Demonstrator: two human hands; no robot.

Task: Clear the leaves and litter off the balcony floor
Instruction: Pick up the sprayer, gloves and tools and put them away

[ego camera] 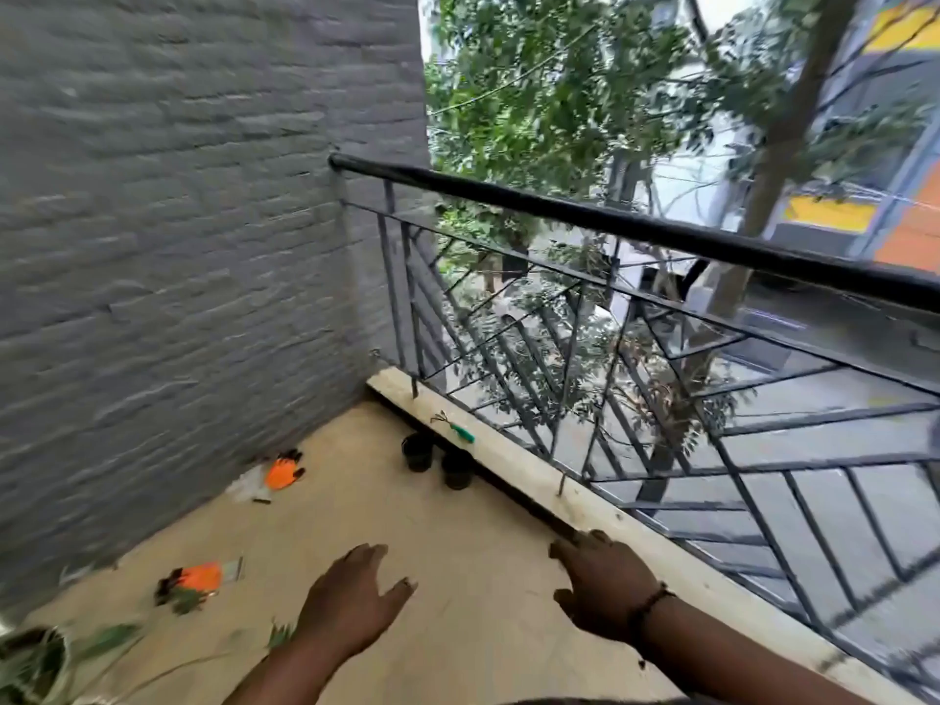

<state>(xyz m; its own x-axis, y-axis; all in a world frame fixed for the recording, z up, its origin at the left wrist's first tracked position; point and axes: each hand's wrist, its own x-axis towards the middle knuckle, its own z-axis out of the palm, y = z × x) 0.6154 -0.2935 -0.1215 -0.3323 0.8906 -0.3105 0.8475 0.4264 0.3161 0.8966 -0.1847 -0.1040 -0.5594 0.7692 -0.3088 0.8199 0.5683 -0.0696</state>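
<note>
Orange litter lies against the grey brick wall (168, 236): one glove (282, 473) at about ten o'clock from the hands, far along the floor (458, 592), and a second orange packet (203, 577) nearer, at about nine o'clock, with green leaves (185, 600) touching it. More leaves (109, 641) trail at eight o'clock beside a plant pot (30, 664). Both hands are empty, with fingers spread. The left hand (351, 600) hovers over bare floor, and the right hand (603, 585) has its fingertips at the pale kerb (508, 460) under the railing (610, 221). The frame is blurred, so small scraps may be missed. A sound way on, I judge, is to start with the nearest pile at nine o'clock, gather leaves and packet together, then work outward to the glove. Two dark pots (437, 460) at twelve o'clock and a green-handled tool (460, 429) on the kerb look like belongings, best left alone.
</note>
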